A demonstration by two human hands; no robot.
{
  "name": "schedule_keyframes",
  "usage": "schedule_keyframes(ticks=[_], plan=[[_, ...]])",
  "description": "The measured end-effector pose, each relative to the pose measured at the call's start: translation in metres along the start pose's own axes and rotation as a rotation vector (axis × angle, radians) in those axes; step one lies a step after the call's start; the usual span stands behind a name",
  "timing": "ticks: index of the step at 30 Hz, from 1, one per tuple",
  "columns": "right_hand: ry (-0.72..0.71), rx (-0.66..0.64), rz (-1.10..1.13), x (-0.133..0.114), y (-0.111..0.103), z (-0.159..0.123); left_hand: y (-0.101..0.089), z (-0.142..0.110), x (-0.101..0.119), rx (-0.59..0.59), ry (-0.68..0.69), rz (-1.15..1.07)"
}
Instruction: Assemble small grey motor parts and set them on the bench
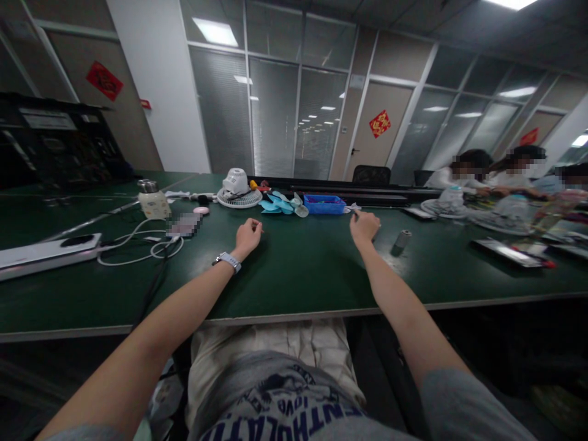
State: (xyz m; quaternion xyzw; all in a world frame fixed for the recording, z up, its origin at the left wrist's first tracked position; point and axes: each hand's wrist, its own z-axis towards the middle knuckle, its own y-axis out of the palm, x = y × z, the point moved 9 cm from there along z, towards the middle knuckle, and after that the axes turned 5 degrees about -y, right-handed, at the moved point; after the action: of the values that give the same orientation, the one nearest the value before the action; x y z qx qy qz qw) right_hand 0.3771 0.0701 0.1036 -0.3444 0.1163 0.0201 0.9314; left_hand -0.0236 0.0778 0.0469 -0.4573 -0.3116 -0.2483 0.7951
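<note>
My left hand point(249, 237) is raised over the green table point(298, 275), its fingers curled together. Anything inside them is too small or hidden to make out. Farther right, my right hand point(365, 227) has its fingers bent and drawn together, near a small whitish translucent piece point(353, 207). I cannot tell whether it touches that piece. Between and beyond the hands stand a blue plastic basket point(325, 204) holding small parts and light-blue fan blades point(277, 203). A white fan body with a round grille point(237, 191) lies behind my left hand. A small grey metal cylinder point(402, 239) stands right of my right hand.
On the left are a bottle point(154, 201), a phone point(184, 225) with white cables, and a long white power unit point(50, 254). Dark bars point(340, 190) run behind the basket. A tablet-like device point(508, 253) lies to the right, where other people sit working.
</note>
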Motion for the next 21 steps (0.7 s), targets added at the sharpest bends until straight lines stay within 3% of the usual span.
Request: schedule_keyframes(ticks=[3,6,14,21], plan=[[0.192,0.032,-0.081,0.055,-0.006,0.002,0.001,0.001,-0.001,0.007,0.002,0.005],[0.289,0.024,-0.112,0.077,-0.007,0.0,0.001,0.001,-0.002,0.007,-0.004,0.008],[0.418,-0.036,-0.107,0.095,-0.001,-0.004,0.001,0.0,-0.001,-0.014,-0.018,0.014],[0.451,-0.053,-0.087,0.096,-0.003,-0.006,0.001,0.0,-0.001,-0.018,-0.013,0.005]])
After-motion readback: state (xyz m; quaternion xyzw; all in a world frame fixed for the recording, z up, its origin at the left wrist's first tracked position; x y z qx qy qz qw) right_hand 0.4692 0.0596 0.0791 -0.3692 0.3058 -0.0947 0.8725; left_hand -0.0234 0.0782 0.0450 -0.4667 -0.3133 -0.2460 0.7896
